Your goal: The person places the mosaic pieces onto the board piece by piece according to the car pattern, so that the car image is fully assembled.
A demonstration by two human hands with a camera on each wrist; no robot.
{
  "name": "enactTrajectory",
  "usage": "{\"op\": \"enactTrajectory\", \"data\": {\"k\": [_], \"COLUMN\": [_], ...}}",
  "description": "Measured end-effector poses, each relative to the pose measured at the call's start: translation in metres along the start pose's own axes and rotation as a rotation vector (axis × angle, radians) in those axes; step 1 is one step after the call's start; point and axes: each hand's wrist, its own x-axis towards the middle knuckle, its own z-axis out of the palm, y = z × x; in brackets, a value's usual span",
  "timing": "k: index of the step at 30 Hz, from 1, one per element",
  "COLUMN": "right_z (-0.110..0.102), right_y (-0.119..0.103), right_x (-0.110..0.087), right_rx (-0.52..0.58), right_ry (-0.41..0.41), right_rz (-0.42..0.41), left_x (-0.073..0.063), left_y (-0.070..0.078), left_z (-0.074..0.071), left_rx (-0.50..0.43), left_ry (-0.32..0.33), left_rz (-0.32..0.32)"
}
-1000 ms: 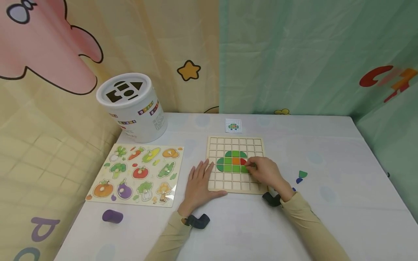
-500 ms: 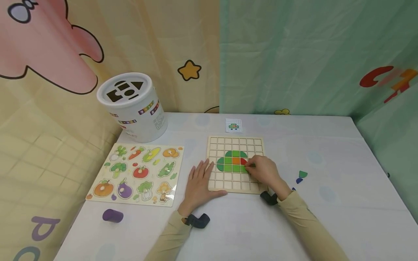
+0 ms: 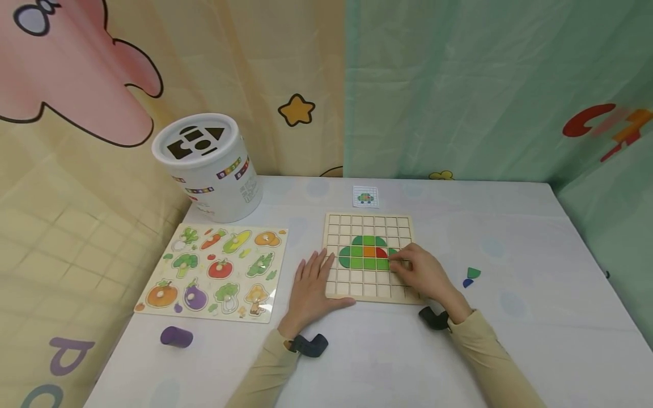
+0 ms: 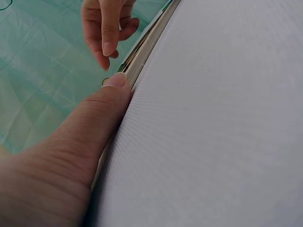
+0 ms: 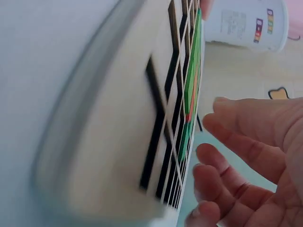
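Note:
A wooden grid board [image 3: 357, 289] lies on the table, its middle squares filled with green tiles [image 3: 369, 263], an orange tile [image 3: 369, 251] and a red rounded tile [image 3: 380, 253]. My left hand [image 3: 311, 289] rests at the board's lower left corner, fingers spread along the left side and thumb at the front edge [image 4: 116, 80]. Over the right part of the board is my right hand [image 3: 420, 272], fingers loosely bent and nothing seen between thumb and fingertips [image 5: 220, 111]. Just beyond its fingertips a green rounded tile [image 3: 391, 251] shows partly, at the right end of the pattern.
To the right lie a loose green tile [image 3: 474, 272] and a blue tile [image 3: 467, 282]. A small pattern card [image 3: 365, 197] is behind the board. On the left are a vegetable puzzle [image 3: 204, 272], a white bucket [image 3: 219, 181] and a purple cylinder [image 3: 176, 337].
My right hand has drawn slightly right, away from the pattern, uncovering more of the red tile and the green rounded tile. Its wrist now hides the lowest blue tile. My left hand stays still.

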Motion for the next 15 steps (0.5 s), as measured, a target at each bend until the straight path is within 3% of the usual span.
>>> {"op": "enactTrajectory", "data": {"k": [4,10,15], "right_z": [-0.012,-0.033,-0.044], "right_y": [0.015,0.032,0.041], "right_x": [-0.012,-0.031,-0.046], "right_rx": [0.019,-0.048,-0.077], "right_ry": [0.086,0.193,0.197], "right_rz": [-0.008,0.020,0.096], "left_x": [0.000,-0.001,-0.001], "left_y": [0.001,0.001,0.001], "left_z": [0.000,-0.003,-0.003], "left_rx": [-0.009,-0.013,-0.014], "left_ry": [-0.001,0.003,0.002], "left_rz": [0.002,0.002,0.004]}}
